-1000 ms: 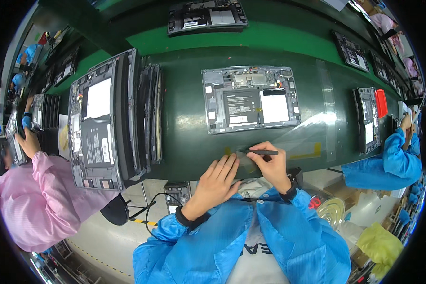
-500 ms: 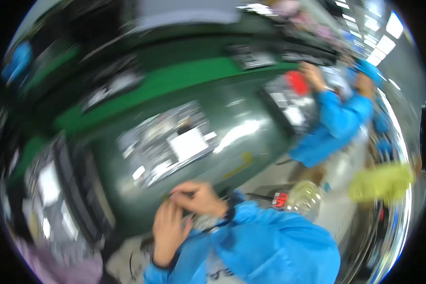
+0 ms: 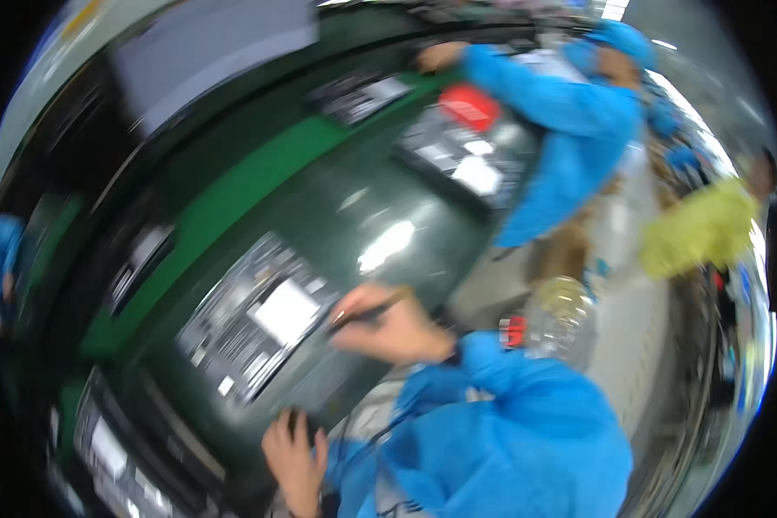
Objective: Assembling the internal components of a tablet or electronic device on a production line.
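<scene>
My right hand (image 3: 387,326) is closed on a dark, slim pen-like tool (image 3: 354,319), held nearly level; blur hides its exact kind. It hovers by the right corner of an opened flat electronic unit (image 3: 233,337), which resembles a laptop base with grey and black parts and a white rectangular sheet (image 3: 286,312) on top. Nearer to me, at the table's front edge, is my left hand (image 3: 293,462), its fingers bent and apart, with a dark gap between them. Nothing held can be made out there. Blue sleeves cover my arms.
A co-worker in blue (image 3: 570,112) reaches over the green strip (image 3: 233,190), beside a similar unit (image 3: 457,160) with a red item (image 3: 469,107). Another unit (image 3: 358,95) lies far off, one more (image 3: 116,457) at lower left. A clear round container (image 3: 561,319) stands right.
My hands, together before, are now apart: the right has moved toward the unit with the tool, the left sits lower. My view has turned. The co-worker's arm stretches farther across.
</scene>
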